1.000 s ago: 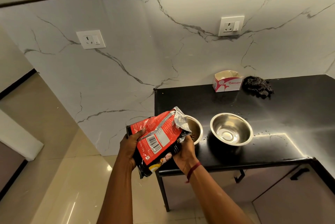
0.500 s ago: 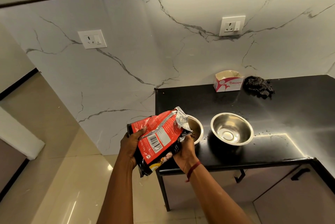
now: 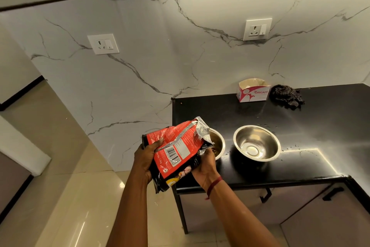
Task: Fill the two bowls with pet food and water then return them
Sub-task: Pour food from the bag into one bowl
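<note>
Food's going in: left grip [image 3: 147,158] and right grip [image 3: 206,163] both clasp the crinkled red-and-black foil food bag [image 3: 176,150], torn mouth tipped over the nearer round steel bowl [image 3: 219,142] on the black desk [image 3: 300,126]. Next, I'd say, right the bag, then see to the second steel bowl [image 3: 257,143] alongside. Barely shifted since a second ago.

Crinkly glossy plastic on the food bag [image 3: 176,152], with silvery foil lining inside the torn mouth. Smooth shiny metal for both the left bowl [image 3: 219,140] and the right bowl [image 3: 257,142], mirror-ish really. Black polished desk [image 3: 320,126], pretty reflective. Smooth marble-look wall [image 3: 140,56], glossy floor tiles [image 3: 80,196], thin cardboard box [image 3: 253,93], rumpled woven cloth [image 3: 286,96], matt cabinet fronts [image 3: 320,216].
</note>
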